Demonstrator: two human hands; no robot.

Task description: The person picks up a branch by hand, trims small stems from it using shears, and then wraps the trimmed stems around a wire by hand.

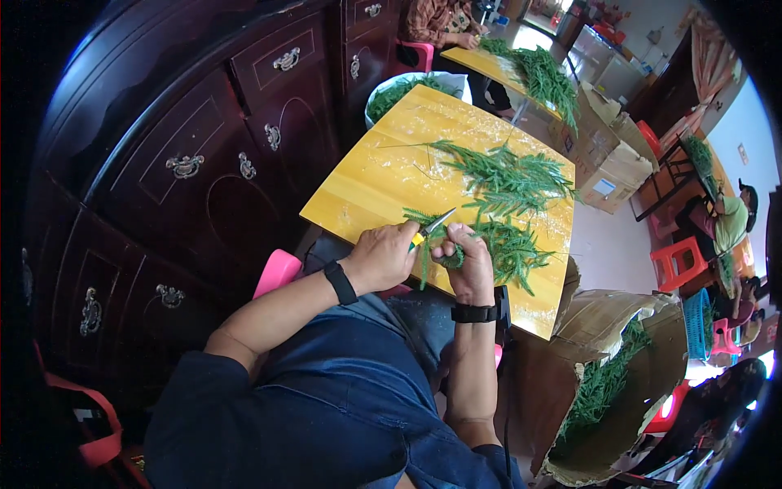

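A: Left hand (380, 254): position and finger state?

B: Centre of frame, at the near edge of the yellow table (358, 191). Fingers are folded closed around the handle of a hand tool (419, 240), yellow and dark at the grip. Its slim metal point aims toward the upper right. Pliers or scissors: cannot tell which.

A: Right hand (471, 269)?

B: Just right of the left hand, thumb uppermost and near the tool's point. Fingers are curled in tight on a green sprig (453, 259), of which only part shows. Both wrists wear black bands.

A: Foliage on the tabletop?

B: Two heaps. The nearer heap (513, 248) lies directly right of the right hand; the farther heap (513, 175) lies above it in the frame. Pale flecks speckle the wood.

A: Surroundings?

B: Lower right: an open cardboard carton (599, 319) with more greenery (607, 383) inside. Upper centre: a white container (460, 85), also holding greenery, and a second table (472, 57) where a co-worker's hand (466, 39) is near another heap of foliage. Left: a dark wooden cabinet (147, 187) with silvery handles.
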